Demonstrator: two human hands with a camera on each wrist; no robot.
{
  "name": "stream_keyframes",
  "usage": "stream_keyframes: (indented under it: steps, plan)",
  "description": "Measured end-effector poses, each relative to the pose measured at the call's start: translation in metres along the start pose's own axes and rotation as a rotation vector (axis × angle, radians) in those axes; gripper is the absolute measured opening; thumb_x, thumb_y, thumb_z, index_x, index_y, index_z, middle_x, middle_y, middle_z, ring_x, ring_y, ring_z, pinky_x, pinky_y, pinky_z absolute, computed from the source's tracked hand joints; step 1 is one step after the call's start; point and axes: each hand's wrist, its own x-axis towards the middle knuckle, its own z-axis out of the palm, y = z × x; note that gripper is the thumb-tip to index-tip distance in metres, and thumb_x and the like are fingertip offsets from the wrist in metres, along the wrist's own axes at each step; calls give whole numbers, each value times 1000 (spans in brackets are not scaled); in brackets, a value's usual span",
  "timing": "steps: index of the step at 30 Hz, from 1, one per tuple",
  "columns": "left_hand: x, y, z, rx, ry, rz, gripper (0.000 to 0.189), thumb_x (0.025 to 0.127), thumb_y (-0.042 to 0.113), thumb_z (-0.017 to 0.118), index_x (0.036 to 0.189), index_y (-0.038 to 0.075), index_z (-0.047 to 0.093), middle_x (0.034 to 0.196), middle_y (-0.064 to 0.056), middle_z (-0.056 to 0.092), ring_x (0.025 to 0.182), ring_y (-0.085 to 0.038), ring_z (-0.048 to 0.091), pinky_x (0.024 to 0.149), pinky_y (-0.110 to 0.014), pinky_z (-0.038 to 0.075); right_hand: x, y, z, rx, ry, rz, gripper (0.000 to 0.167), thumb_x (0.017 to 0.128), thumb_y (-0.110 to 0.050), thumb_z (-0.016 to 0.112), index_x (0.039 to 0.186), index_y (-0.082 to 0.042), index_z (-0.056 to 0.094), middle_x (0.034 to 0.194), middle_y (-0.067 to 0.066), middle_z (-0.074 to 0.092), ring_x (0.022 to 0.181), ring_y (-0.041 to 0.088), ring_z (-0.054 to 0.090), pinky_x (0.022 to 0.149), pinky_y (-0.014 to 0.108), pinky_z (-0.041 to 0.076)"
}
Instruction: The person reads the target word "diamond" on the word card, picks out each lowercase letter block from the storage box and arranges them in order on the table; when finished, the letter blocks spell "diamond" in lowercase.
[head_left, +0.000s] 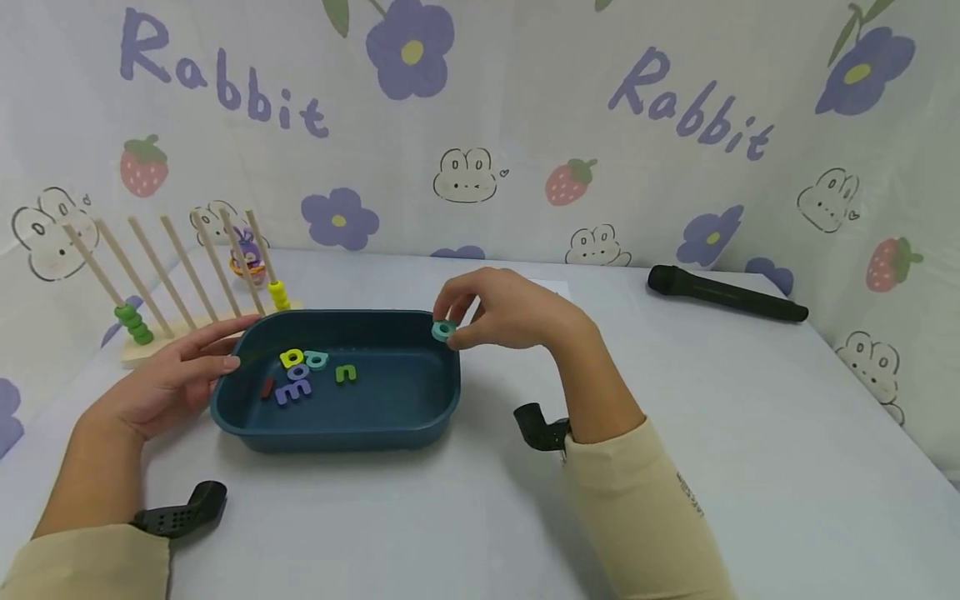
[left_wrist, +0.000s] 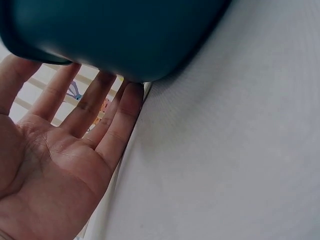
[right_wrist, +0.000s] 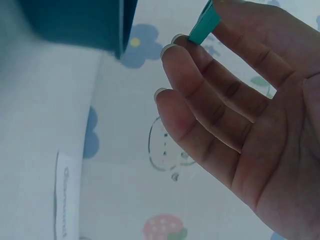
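Note:
A dark blue oblong basin [head_left: 337,437] stands on the table. My left hand [head_left: 168,383] rests on its left side, the thumb at the rim and fairly straight fingers along the outer wall, as the left wrist view also shows. Over the basin's right rim, my right hand [head_left: 510,312] pinches a teal letter piece [head_left: 443,331] with a round hole between thumb and fingertips. Inside the basin lie a yellow letter [head_left: 292,358], a light teal letter [head_left: 317,360], a purple round letter [head_left: 298,372], a purple "m" [head_left: 292,392], a green "n" [head_left: 346,373] and a small red-brown piece [head_left: 267,387].
Behind my left hand is a wooden peg stand [head_left: 137,354] with green beads [head_left: 133,323] and yellow beads [head_left: 279,296]. A small purple rabbit figure [head_left: 247,254] stands behind its pegs. A black microphone [head_left: 727,294] lies at the back right. A printed paper [right_wrist: 64,200] lies near my right hand.

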Motion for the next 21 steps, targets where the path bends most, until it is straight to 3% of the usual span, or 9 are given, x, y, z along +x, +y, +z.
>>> stream_keyframes:
  steps: [13,21]
  plan:
    - [1,-1,-4,-10,-23,2,54,107,7,49,157,24,42,144,11,55,121,-10,66,95,-28,58,-19,34,4,-6,5,95,24,89,-16,76,112,-23,74,111,3,70,105,23,66,87,39,55]
    - [0,-1,-3,7,-26,3,54,107,7,49,158,24,42,145,12,54,122,-9,65,96,-27,57,-20,46,6,9,-4,113,23,88,-15,76,109,-23,75,110,4,70,101,23,65,86,39,53]
